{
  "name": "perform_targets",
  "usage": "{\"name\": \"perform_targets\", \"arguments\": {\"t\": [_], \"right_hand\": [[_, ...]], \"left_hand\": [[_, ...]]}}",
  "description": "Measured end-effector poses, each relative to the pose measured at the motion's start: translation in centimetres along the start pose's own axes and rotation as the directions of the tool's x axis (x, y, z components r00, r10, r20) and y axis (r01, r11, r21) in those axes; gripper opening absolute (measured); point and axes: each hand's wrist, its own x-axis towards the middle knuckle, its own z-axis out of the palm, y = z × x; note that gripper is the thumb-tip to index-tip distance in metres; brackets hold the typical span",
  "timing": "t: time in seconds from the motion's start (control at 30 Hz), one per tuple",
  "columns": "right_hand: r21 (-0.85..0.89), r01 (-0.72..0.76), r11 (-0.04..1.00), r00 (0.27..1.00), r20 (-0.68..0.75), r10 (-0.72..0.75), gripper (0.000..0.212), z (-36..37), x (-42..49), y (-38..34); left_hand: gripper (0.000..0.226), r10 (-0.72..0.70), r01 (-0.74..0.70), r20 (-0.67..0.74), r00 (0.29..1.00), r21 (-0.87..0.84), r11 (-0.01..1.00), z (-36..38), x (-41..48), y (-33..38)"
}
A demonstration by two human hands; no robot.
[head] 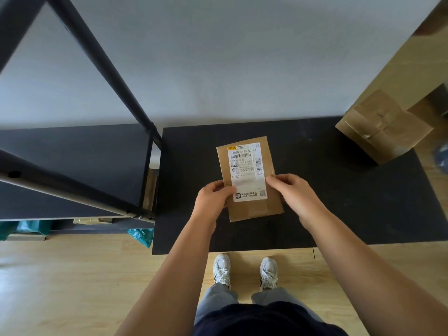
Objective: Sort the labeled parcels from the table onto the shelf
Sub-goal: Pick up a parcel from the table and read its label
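Cardboard parcel gripped between left hand and right hand, label partly thumb-covered

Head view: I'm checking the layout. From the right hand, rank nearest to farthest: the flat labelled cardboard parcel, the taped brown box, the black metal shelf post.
From the right hand:
1. Flat labelled cardboard parcel, held in both hands, centre.
2. Taped brown box, table's far right corner.
3. Black metal shelf post, far left.

The small print on the parcel's label is too fine to read. Both hands' fingers cover the parcel's side edges. The right edge cuts off a blurred bluish thing beside the desk.
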Motion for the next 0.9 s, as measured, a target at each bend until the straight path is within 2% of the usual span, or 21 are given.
{"name": "perform_targets", "arguments": {"t": [0.1,0.3,0.57,0.9], "right_hand": [[0.011,0.053,0.999,0.998,-0.014,-0.053,0.049,-0.6,-1.7,-1.2],[0.094,0.182,0.979,0.983,-0.015,-0.181,0.037,-2.7,-5.2,-3.3],[0.139,0.384,0.913,0.922,-0.109,-0.372,0.029,-3.8,-9.4,-5.5],[0.156,0.477,0.865,0.876,-0.163,-0.454,0.032,-3.6,-10.6,-6.2]], "left_hand": [[0.040,0.055,-0.054,0.004,0.998,-0.058,0.997,-0.7,-1.7,1.7],[0.040,0.177,-0.176,0.040,0.983,-0.037,0.984,-2.3,-5.4,5.3],[0.028,0.342,-0.341,0.017,0.940,-0.030,0.939,-3.9,-9.6,8.3],[0.032,0.397,-0.397,0.019,0.918,-0.011,0.918,-5.0,-10.8,9.5]]}}
